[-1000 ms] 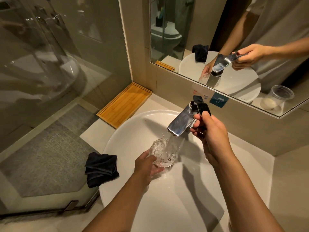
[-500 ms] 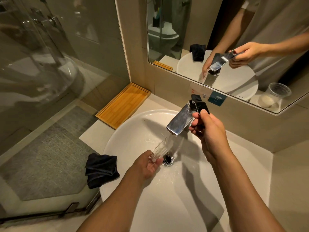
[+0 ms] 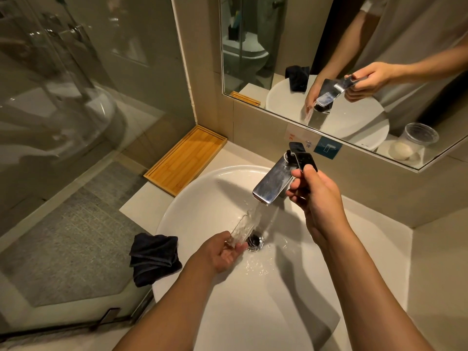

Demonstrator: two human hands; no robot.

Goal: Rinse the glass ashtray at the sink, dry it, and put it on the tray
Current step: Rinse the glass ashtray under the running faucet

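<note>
My left hand (image 3: 222, 252) holds the clear glass ashtray (image 3: 241, 230) on edge, tilted, under the stream from the chrome tap (image 3: 274, 182), just above the drain (image 3: 254, 241) of the white basin (image 3: 192, 211). Water runs over the ashtray and splashes into the basin. My right hand (image 3: 314, 196) grips the tap's dark lever (image 3: 302, 158). The bamboo tray (image 3: 186, 159) lies on the counter at the back left, beside the wall.
A folded dark cloth (image 3: 153, 258) lies on the counter at the basin's left rim. A glass shower screen (image 3: 76, 97) stands to the left. The mirror (image 3: 342, 59) above reflects my arms, a plastic cup and a soap.
My left hand has turned the ashtray from nearly flat under the stream to standing on edge. The drain has come into sight. My right hand stays on the lever.
</note>
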